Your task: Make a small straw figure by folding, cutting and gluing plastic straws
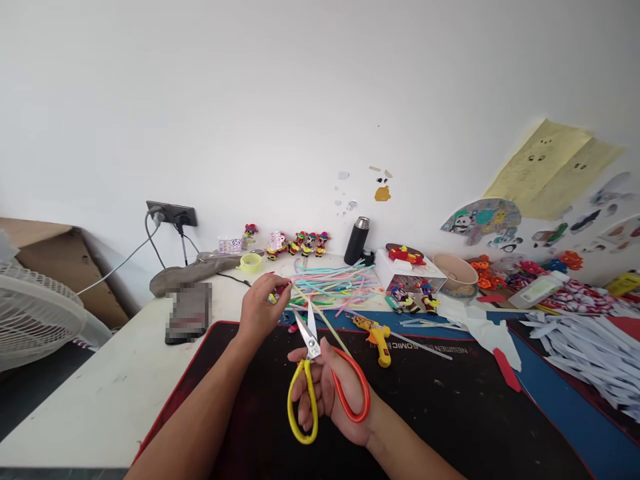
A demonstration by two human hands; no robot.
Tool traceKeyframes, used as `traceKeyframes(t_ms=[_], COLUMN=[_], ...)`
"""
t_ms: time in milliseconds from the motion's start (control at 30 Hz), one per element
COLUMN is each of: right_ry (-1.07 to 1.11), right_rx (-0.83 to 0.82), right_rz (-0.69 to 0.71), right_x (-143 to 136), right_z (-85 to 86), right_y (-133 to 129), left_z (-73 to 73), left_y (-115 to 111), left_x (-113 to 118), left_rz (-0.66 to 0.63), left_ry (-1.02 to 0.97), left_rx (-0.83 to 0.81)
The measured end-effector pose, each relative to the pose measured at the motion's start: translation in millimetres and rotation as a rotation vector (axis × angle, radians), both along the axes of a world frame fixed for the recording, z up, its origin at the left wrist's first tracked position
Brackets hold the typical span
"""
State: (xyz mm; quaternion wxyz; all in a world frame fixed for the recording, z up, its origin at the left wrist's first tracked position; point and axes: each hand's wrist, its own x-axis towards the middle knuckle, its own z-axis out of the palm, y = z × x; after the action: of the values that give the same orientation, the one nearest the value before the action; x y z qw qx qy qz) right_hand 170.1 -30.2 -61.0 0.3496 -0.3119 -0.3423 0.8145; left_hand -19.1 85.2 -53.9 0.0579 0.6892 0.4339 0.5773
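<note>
My right hand [333, 400] is wrapped round a pair of scissors [311, 345] with one yellow and one red handle. The blades stand apart and point up and away from me. With finger and thumb together, my left hand [264, 305] pinches the far end of a thin pale yellow strip [327, 325]. This strip slopes down to the right, behind the blades, towards my right thumb; its near end is partly hidden by that hand. Just beyond my left hand lies a loose pile of thin coloured strips [335, 280].
A yellow glue gun [379, 339] lies on the black mat [425, 413]. Small figures [310, 244], a roll of yellow tape [251, 263] and a black flask [357, 241] stand at the back. White paper strips [590, 360] are heaped right; a fan [40, 313] stands left.
</note>
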Motion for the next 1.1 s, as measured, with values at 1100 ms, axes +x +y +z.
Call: traceKeyframes(t_ms=[1100], right_ry=[-0.011], right_rx=[-0.072], right_rz=[-0.097], right_x=[-12.6], right_z=[2.3], right_y=[31.0], left_z=[-9.7], left_y=[4.2], left_x=[4.5], left_rz=[-0.215], left_ry=[0.296], left_rx=[0.017])
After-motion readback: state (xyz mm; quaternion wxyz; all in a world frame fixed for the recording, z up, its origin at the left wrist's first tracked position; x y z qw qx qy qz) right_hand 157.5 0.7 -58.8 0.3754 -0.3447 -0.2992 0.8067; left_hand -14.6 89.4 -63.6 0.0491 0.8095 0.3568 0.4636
